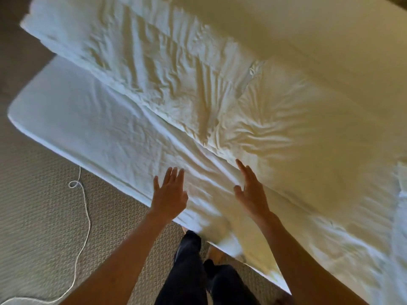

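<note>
A white fitted sheet [92, 119] covers the mattress, wrinkled near the middle. A crumpled white duvet [154, 62] lies bunched along the far side of the bed. My left hand [169, 192] rests flat on the sheet near the bed's near edge, fingers straight and spread. My right hand [251, 190] lies flat with straight fingers at the duvet's lower edge, where the sheet's creases meet it. Neither hand holds anything.
A beige patterned carpet [37, 205] lies left of the bed, with a white cord [84, 208] trailing across it. My dark-trousered legs [193, 271] stand against the bed's near edge. A cream wall or headboard [308, 29] runs along the top right.
</note>
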`<action>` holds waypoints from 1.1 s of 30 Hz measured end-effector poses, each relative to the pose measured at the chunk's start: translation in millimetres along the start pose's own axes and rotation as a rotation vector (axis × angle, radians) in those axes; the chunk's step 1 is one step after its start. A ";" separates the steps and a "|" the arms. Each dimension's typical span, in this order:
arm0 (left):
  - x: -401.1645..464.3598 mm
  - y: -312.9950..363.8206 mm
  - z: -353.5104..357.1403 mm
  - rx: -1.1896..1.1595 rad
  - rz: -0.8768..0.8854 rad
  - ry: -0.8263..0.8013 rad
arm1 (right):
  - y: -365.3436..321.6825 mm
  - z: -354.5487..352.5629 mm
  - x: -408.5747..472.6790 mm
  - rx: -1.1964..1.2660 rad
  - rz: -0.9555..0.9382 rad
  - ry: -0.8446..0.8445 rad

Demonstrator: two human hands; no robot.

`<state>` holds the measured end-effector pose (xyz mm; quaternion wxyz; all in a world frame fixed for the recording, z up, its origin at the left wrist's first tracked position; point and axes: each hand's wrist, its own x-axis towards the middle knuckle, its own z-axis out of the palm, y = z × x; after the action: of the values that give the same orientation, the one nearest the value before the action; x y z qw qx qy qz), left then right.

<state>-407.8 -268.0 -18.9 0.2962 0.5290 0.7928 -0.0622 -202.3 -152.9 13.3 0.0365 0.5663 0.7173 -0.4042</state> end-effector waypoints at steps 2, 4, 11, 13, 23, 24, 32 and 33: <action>-44.1 -8.3 -9.4 0.015 -0.030 0.010 | -10.8 -10.0 -35.1 -0.038 -0.113 0.027; -76.3 -13.3 -13.4 -0.032 -0.064 0.045 | -18.8 -20.1 -60.8 -0.069 -0.215 0.055; -195.1 -15.2 -30.8 -0.253 -0.207 0.193 | -51.3 -43.7 -151.5 -0.082 -0.401 0.037; -208.8 -23.5 -45.2 -0.291 -0.214 0.254 | -68.4 -41.4 -162.7 -0.070 -0.409 0.044; -249.8 -168.5 -104.3 -0.277 -0.235 0.500 | -213.5 20.4 -182.6 -0.054 -0.502 0.102; -254.4 -191.8 -112.3 -0.266 -0.231 0.507 | -235.5 28.9 -183.7 -0.025 -0.496 0.137; -294.0 -359.3 -179.8 -0.326 -0.161 0.529 | -375.3 94.0 -195.0 0.139 -0.356 0.309; -293.6 -376.4 -188.8 -0.341 -0.154 0.521 | -390.1 101.0 -195.6 0.143 -0.348 0.316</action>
<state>-735.9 -588.5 211.7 0.1619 0.4084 0.8787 0.1870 -502.2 -381.2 255.5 -0.1862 0.4917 0.7703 -0.3607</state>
